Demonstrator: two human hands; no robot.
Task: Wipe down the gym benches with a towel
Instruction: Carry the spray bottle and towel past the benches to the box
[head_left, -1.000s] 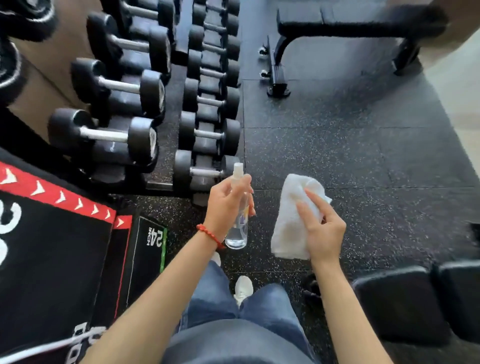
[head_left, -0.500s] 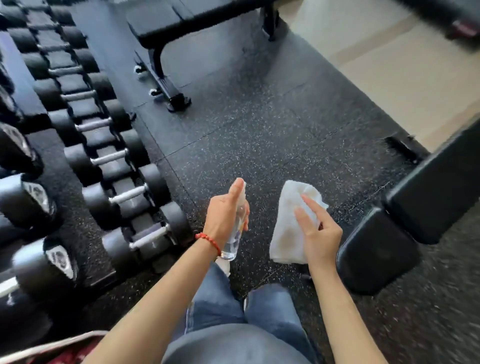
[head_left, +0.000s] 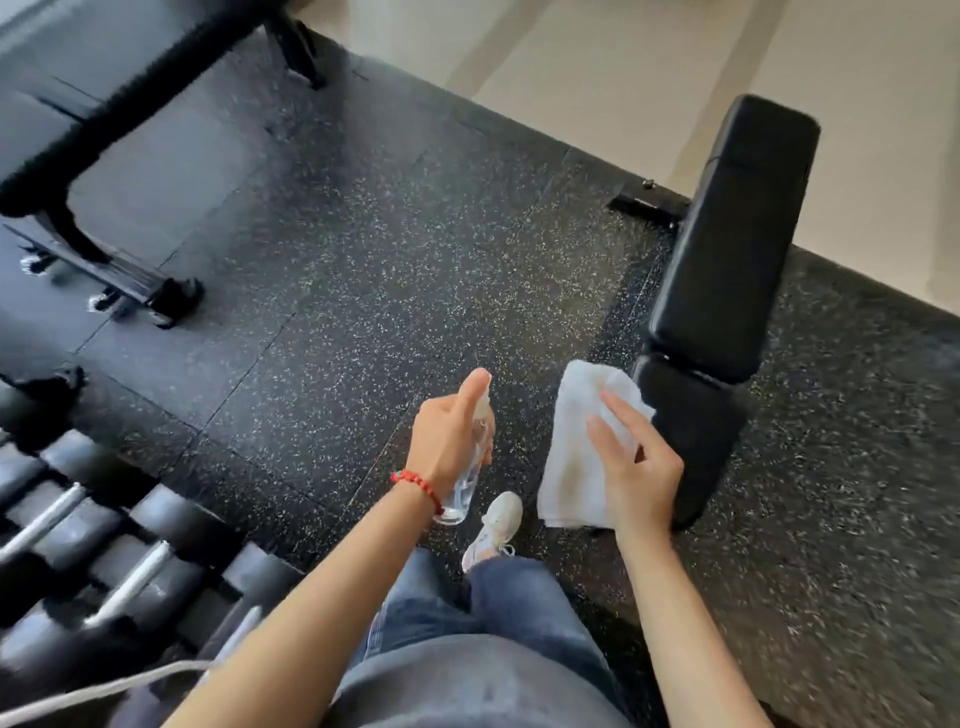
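Observation:
My left hand grips a clear spray bottle, index finger on its nozzle; a red bead bracelet circles the wrist. My right hand holds a folded white towel spread in front of me, fingers extended over it. A black padded bench stands just right of the towel, its long back pad running away from me and its small seat pad beside my right hand. The towel is close to the seat pad; I cannot tell whether they touch. A second black bench stands at the far left.
A rack of black dumbbells fills the lower left. The floor is black speckled rubber matting, ending at pale flooring at the upper right. My jeans and a white shoe are below my hands.
My view has swung to the right: the dumbbell rack slid out to the lower left and the padded bench came in beside my right hand. Both hands keep their grips.

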